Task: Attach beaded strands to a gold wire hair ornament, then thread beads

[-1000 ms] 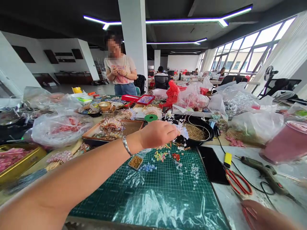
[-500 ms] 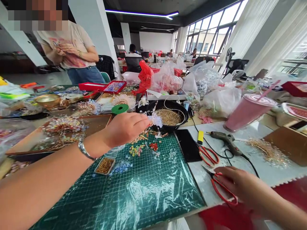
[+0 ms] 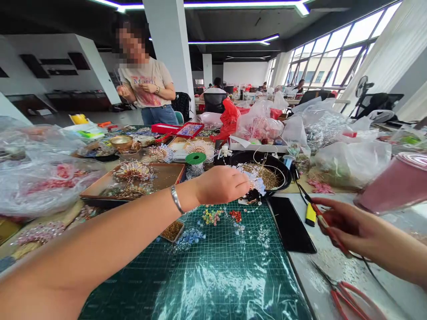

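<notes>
My left hand (image 3: 223,184) is closed in a pinch on a beaded flower spray (image 3: 257,183) with pale blue petals and fine strands. It hangs in front of the black bowl (image 3: 287,171) of thin gold-coloured pins. On the right, my right hand (image 3: 353,226) is closed round a red-handled tool (image 3: 328,224); its working end cannot be made out. Beside that hand lies a yellow lighter (image 3: 310,214). Pointed scissors (image 3: 343,289) with red handles rest on the white tabletop below. Blue beads (image 3: 191,238), yellow and pink beads (image 3: 212,215) and red beads (image 3: 235,216) lie on the green cutting mat (image 3: 220,262).
A black phone (image 3: 292,224) lies along the mat's right edge. A pink cup (image 3: 393,182) stands at the right. Shallow box (image 3: 167,173), green spool (image 3: 195,158) and plastic bags (image 3: 350,155) crowd the back. A person (image 3: 147,84) stands across the table.
My right hand has left the scissors and moved up, taking hold of the other red-handled tool near the lighter. My left hand still holds the flower spray. The view has swung left.
</notes>
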`<state>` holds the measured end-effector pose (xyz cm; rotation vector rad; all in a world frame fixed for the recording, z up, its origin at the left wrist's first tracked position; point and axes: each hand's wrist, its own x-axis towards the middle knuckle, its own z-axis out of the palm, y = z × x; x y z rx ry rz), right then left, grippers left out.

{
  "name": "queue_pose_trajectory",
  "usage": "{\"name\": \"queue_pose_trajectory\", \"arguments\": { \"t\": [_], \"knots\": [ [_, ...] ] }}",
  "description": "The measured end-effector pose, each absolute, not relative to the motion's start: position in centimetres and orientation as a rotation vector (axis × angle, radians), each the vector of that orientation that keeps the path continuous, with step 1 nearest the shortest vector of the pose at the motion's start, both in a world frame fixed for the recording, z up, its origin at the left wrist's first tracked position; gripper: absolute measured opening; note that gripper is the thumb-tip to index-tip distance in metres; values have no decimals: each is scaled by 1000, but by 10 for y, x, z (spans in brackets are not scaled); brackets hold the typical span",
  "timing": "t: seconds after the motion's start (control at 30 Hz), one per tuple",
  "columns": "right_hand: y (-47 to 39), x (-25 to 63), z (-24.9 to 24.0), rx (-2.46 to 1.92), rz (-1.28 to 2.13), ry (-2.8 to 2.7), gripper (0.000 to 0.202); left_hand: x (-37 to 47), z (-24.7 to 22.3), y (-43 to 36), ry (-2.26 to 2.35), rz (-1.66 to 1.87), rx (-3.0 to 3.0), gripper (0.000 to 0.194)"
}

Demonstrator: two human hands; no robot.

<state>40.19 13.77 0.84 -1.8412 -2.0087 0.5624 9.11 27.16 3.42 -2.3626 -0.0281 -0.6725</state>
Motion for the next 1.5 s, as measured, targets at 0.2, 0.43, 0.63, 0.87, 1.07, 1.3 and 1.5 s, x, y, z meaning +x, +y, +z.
{"name": "queue_pose_trajectory", "arguments": {
  "t": [0.2, 0.43, 0.63, 0.87, 1.07, 1.3, 1.5],
  "knots": [
    [177, 340, 58, -1984, -263, -2534, 55, 112, 38, 284, 20, -478, -2374, 27],
    [204, 336, 42, -1977, -419, -2662, 49, 116, 33, 304, 40, -393, -2371, 27],
    [216, 336, 44, -1984, -385, -2701, 48, 122, 30, 317, 90, -355, -2382, 27],
    [228, 338, 41, -2040, -427, -2695, 47, 127, 23, 331, 122, -357, -2359, 26],
    [237, 338, 41, -2036, -451, -2711, 45, 132, 22, 336, 116, -352, -2373, 27],
    [237, 338, 43, -1999, -578, -2716, 40, 135, 25, 340, 122, -311, -2380, 25],
    [243, 334, 43, -1996, -674, -2701, 35, 147, 25, 348, 108, -305, -2425, 25]
  ]
}}
